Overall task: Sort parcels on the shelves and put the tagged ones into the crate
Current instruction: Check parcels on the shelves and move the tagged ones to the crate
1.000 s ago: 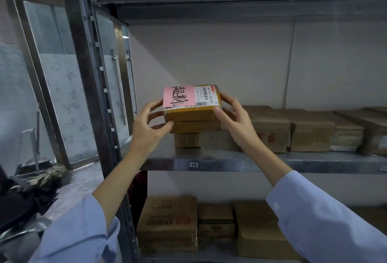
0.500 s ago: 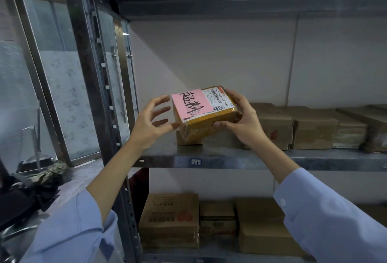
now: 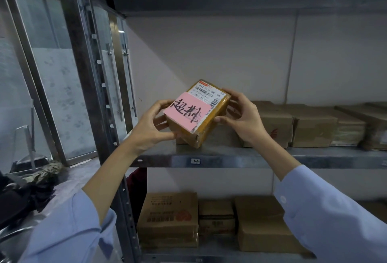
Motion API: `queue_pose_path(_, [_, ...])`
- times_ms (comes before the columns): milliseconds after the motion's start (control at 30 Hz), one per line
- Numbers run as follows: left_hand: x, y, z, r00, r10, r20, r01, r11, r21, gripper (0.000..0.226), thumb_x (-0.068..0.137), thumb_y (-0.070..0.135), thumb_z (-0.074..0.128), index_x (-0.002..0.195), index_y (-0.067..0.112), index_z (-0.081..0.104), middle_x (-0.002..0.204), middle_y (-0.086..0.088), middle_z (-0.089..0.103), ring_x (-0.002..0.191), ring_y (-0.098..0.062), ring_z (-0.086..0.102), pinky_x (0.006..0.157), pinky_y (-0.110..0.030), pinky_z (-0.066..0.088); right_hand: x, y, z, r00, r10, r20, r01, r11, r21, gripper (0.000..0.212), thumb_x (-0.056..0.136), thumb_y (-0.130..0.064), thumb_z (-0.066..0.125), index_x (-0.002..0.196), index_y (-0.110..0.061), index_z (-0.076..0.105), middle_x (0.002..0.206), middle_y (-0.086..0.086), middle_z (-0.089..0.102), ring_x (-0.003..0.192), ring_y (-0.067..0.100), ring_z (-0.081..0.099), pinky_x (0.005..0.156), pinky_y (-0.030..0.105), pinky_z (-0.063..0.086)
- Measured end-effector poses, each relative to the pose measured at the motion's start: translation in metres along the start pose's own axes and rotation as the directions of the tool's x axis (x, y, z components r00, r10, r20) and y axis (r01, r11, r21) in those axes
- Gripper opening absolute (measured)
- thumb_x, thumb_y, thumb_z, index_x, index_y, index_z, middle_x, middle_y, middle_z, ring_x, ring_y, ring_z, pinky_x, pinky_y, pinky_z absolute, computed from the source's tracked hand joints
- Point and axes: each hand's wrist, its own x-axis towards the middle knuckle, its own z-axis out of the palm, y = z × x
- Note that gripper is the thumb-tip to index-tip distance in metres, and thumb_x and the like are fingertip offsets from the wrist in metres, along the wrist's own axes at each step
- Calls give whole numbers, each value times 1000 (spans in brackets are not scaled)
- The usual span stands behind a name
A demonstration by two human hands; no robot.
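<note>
Pink-tagged parcel (image 3: pixel 196 114), gripped at its sides by left hand (image 3: pixel 150 128) and right hand (image 3: pixel 240 120) over the shelf (image 3: pixel 230 156) front edge, should travel level and two-handed to the unseen crate.

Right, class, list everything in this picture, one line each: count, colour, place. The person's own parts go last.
tagged parcel: one, yellow-brown, held tilted over the middle shelf
pink tag: one, pink, on the parcel's top
barcode label: one, white, beside the tag
shelf parcels: at least four, brown, middle shelf, right
lower boxes: three, brown, shelf below
shelf post: one, grey, left
left hand: one, grips the parcel's left side
right hand: one, grips its right side
sleeves: two, light blue, both forearms
</note>
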Motion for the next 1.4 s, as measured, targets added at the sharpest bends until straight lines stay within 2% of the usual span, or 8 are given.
queue_pose_path(100, [-2, 2, 0, 999, -3, -40, 2, 1000, -14, 74, 59, 29, 90, 118, 46, 48, 122, 19, 62, 117, -6, 59, 89, -20, 52, 2, 3, 6, 999, 6, -39, -6, 1000, 20, 74, 71, -14, 84, 135, -23, 48, 134, -2, 57, 128, 12, 53, 107, 44, 47])
queue_pose_path(200, [-2, 2, 3, 996, 11, -86, -10, 1000, 13, 76, 61, 25, 88, 117, 52, 47, 124, 22, 60, 120, -4, 56, 97, -27, 51, 2, 3, 11, 995, 22, -102, -19, 999, 31, 78, 73, -11, 83, 140, -21, 45, 138, -3, 53, 127, 13, 53, 103, 44, 50])
queue_pose_path(433, [-5, 4, 16, 977, 85, -197, -78, 996, 40, 82, 68, 14, 85, 136, 33, 42, 135, 8, 56, 129, -16, 50, 102, -46, 49, 2, -1, 22, 997, 9, -78, -6, 999, 38, 53, 86, -13, 74, 135, -14, 53, 126, -4, 61, 110, 8, 64, 93, 39, 56])
queue_pose_path(633, [-2, 8, 28, 952, 124, -280, -114, 992, 50, 76, 73, 12, 84, 132, 33, 41, 133, 14, 55, 125, -5, 51, 94, -22, 51, -1, -3, 23, 1000, 7, -15, -7, 1000, 26, 45, 96, -19, 62, 140, -16, 50, 139, -5, 56, 121, 13, 59, 100, 46, 52])
queue_pose_path(800, [1, 11, 41, 941, 170, -292, -147, 984, 100, 76, 74, 16, 84, 135, 30, 40, 137, 10, 54, 127, -8, 50, 95, -22, 49, -11, -6, 17, 999, 4, -41, -2, 999, 42, 41, 99, -16, 57, 139, -21, 48, 132, -11, 58, 123, 6, 56, 102, 43, 51])
queue_pose_path(1000, [-12, 10, 65, 936, 185, -298, -178, 983, 52, 74, 74, 13, 84, 133, 30, 42, 132, 18, 54, 124, 1, 50, 90, -11, 48, -42, -11, 3, 996, 90, -2, -89, 994, 60, 37, 103, -22, 48, 139, -27, 46, 140, -4, 56, 128, 9, 53, 108, 44, 45])
queue_pose_path(1233, [-31, 22, 101, 956, 203, -214, -213, 977, -25, 73, 73, 14, 82, 135, 21, 43, 134, 1, 56, 125, -13, 53, 97, -33, 53, -90, -26, -16, 985, 169, -41, -169, 986, 4, 68, 89, -44, 61, 150, -27, 35, 142, -8, 54, 131, 10, 51, 106, 45, 48])
queue_pose_path(1400, [-43, 33, 141, 956, 248, -158, -258, 965, -46, 74, 72, 15, 80, 137, 10, 44, 136, -4, 54, 127, -16, 52, 105, -42, 47, -129, -33, -40, 975, 176, -136, -191, 976, -108, 91, 77, -44, 76, 152, -28, 27, 144, -11, 50, 131, 6, 48, 107, 38, 47])
